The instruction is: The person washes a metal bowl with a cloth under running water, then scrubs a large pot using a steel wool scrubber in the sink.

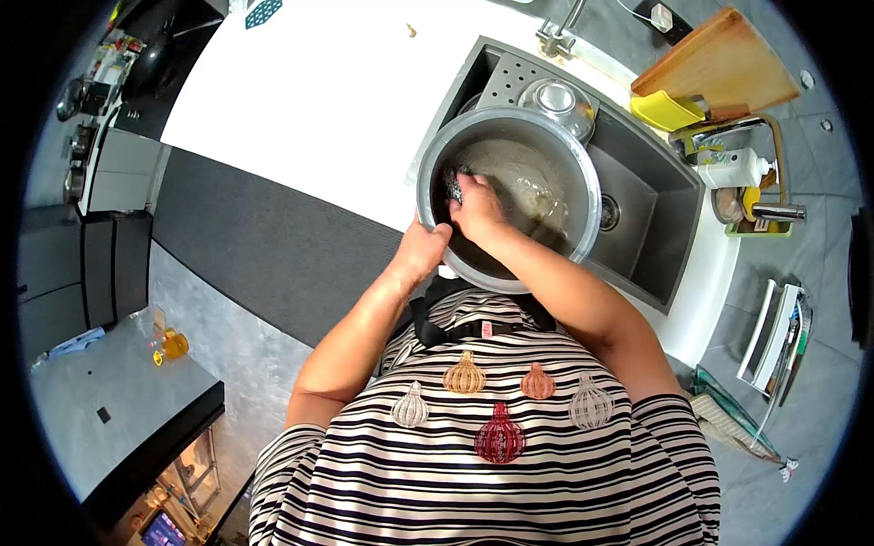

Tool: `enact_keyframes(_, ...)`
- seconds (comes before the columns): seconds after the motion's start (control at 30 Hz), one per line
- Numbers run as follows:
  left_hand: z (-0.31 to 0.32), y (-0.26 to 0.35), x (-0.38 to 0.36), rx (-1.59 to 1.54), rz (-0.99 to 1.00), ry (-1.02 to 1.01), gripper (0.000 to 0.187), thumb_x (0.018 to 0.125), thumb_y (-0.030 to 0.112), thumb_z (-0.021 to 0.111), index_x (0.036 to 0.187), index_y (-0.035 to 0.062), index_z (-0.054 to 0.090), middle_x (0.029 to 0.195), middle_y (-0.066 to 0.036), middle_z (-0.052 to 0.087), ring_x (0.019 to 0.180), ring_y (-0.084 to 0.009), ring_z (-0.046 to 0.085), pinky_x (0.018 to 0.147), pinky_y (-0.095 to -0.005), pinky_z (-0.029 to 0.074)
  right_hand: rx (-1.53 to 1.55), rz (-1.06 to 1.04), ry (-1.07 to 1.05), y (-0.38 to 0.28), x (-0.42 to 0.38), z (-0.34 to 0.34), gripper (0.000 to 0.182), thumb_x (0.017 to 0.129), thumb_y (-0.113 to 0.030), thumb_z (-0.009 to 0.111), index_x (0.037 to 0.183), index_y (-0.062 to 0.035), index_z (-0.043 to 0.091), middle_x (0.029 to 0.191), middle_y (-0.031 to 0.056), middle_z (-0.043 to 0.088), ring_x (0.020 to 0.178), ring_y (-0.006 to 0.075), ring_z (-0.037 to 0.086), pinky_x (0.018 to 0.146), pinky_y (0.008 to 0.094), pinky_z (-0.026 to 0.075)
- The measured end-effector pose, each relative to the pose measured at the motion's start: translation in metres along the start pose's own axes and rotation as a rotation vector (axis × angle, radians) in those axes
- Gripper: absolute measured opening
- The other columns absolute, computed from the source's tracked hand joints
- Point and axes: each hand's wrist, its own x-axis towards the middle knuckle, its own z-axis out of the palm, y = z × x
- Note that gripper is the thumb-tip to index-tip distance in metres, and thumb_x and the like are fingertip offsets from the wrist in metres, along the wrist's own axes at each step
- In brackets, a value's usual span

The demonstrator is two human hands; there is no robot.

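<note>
A large round metal pot (583, 164), tilted toward me, rests over the sink's left part and the counter edge. My left hand (424, 249) is closed on its near left rim, with the thumb on top. Inside the pot, my right hand (477, 207) presses a dark, glinting steel wool scrubber (453, 187) against the inner left wall; the fingers are closed round it and partly hide it. Some cloudy water (539, 193) lies at the bottom and reflects light. A clear glass lid or bowl (557, 102) sits behind the pot.
The dark sink basin (642, 205) lies to the right, with a faucet (555, 38) behind. A wooden cutting board (719, 64), a yellow holder (666, 110) and a white soap bottle (736, 169) stand along the wall. White counter (309, 100) extends left.
</note>
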Motion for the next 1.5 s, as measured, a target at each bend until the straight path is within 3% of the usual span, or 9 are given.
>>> enact_keyframes(0.17, 0.003, -0.006, 0.002, 0.008, 0.044, 0.023, 0.042, 0.078, 0.017, 0.051, 0.115, -0.0039, 0.049, 0.085, -0.011, 0.060, 0.069, -0.0166, 0.055, 0.061, -0.0290, 0.047, 0.115, 0.025, -0.383, -0.012, 0.009, -0.028, 0.027, 0.076, -0.023, 0.063, 0.092, -0.0021, 0.064, 0.091, 0.0177, 0.064, 0.083, 0.0316, 0.061, 0.077, 0.0399, 0.047)
enact_keyframes(0.37, 0.001, 0.009, -0.009, -0.033, -0.002, -0.016, 0.043, 0.078, 0.017, 0.050, 0.116, -0.0044, 0.048, 0.092, -0.013, 0.060, 0.075, -0.0185, 0.056, 0.067, -0.0304, 0.047, 1.478, 0.583, 0.284, 0.018, 0.057, -0.042, 0.017, 0.083, -0.014, 0.061, 0.097, -0.0037, 0.059, 0.087, 0.0074, 0.063, 0.072, 0.0170, 0.061, 0.059, 0.0327, 0.050)
enact_keyframes(0.53, 0.001, 0.011, -0.010, 0.029, 0.013, 0.008, 0.045, 0.079, 0.018, 0.049, 0.118, -0.0040, 0.047, 0.096, -0.015, 0.060, 0.083, -0.0193, 0.056, 0.072, -0.0308, 0.047, 0.569, 0.584, 0.217, 0.060, 0.039, -0.009, 0.044, 0.070, -0.017, 0.072, 0.109, -0.0037, 0.056, 0.096, 0.0124, 0.064, 0.086, 0.0223, 0.061, 0.078, 0.0326, 0.048)
enact_keyframes(0.77, 0.001, -0.012, 0.007, 0.051, -0.033, -0.041, 0.053, 0.078, 0.017, 0.049, 0.126, -0.0003, 0.038, 0.095, -0.021, 0.061, 0.081, -0.0259, 0.061, 0.073, -0.0337, 0.048, 0.778, 0.351, -0.256, 0.001, 0.014, -0.012, 0.037, 0.068, -0.013, 0.069, 0.101, -0.0021, 0.058, 0.089, 0.0117, 0.062, 0.082, 0.0211, 0.060, 0.074, 0.0331, 0.047)
enact_keyframes(0.97, -0.002, 0.017, -0.010, -0.025, -0.056, -0.067, 0.044, 0.079, 0.015, 0.049, 0.119, -0.0023, 0.043, 0.086, -0.014, 0.060, 0.066, -0.0188, 0.057, 0.059, -0.0309, 0.048, 1.149, 0.405, 0.538, 0.016, 0.065, -0.030, 0.031, 0.077, -0.010, 0.067, 0.104, -0.0022, 0.055, 0.090, 0.0079, 0.062, 0.076, 0.0179, 0.058, 0.070, 0.0320, 0.047)
enact_keyframes(1.23, -0.003, 0.008, -0.002, 0.027, 0.003, -0.066, 0.049, 0.078, 0.014, 0.049, 0.124, 0.0009, 0.038, 0.077, -0.012, 0.060, 0.057, -0.0190, 0.056, 0.053, -0.0313, 0.048, 0.502, 0.136, 0.193, -0.015, 0.032, -0.014, 0.030, 0.075, -0.010, 0.068, 0.100, 0.0005, 0.057, 0.090, 0.0086, 0.061, 0.086, 0.0170, 0.055, 0.077, 0.0294, 0.045)
enact_keyframes(1.33, -0.003, 0.010, -0.003, -0.002, -0.077, -0.106, 0.051, 0.078, 0.014, 0.049, 0.126, 0.0020, 0.037, 0.078, -0.013, 0.060, 0.057, -0.0185, 0.056, 0.052, -0.0310, 0.048, 0.954, 0.294, 0.640, 0.011, 0.062, -0.025, 0.029, 0.075, -0.008, 0.067, 0.100, -0.0009, 0.055, 0.092, 0.0109, 0.060, 0.083, 0.0208, 0.056, 0.078, 0.0339, 0.046)
enact_keyframes(1.43, 0.000, 0.012, -0.006, -0.039, -0.027, -0.051, 0.052, 0.078, 0.014, 0.049, 0.127, 0.0026, 0.036, 0.081, -0.014, 0.060, 0.060, -0.0186, 0.057, 0.054, -0.0311, 0.048, 1.143, 0.558, 0.558, 0.040, 0.059, -0.026, 0.031, 0.073, -0.010, 0.068, 0.101, -0.0027, 0.054, 0.093, 0.0118, 0.060, 0.086, 0.0230, 0.056, 0.081, 0.0347, 0.044)
enact_keyframes(1.5, 0.001, 0.015, -0.006, -0.025, -0.053, -0.053, 0.053, 0.078, 0.014, 0.049, 0.127, 0.0024, 0.037, 0.085, -0.015, 0.061, 0.065, -0.0204, 0.058, 0.059, -0.0319, 0.048, 0.440, 0.395, 0.533, 0.054, 0.046, -0.011, 0.036, 0.070, -0.018, 0.069, 0.102, -0.0081, 0.055, 0.099, 0.0147, 0.059, 0.091, 0.0308, 0.057, 0.084, 0.0385, 0.044)
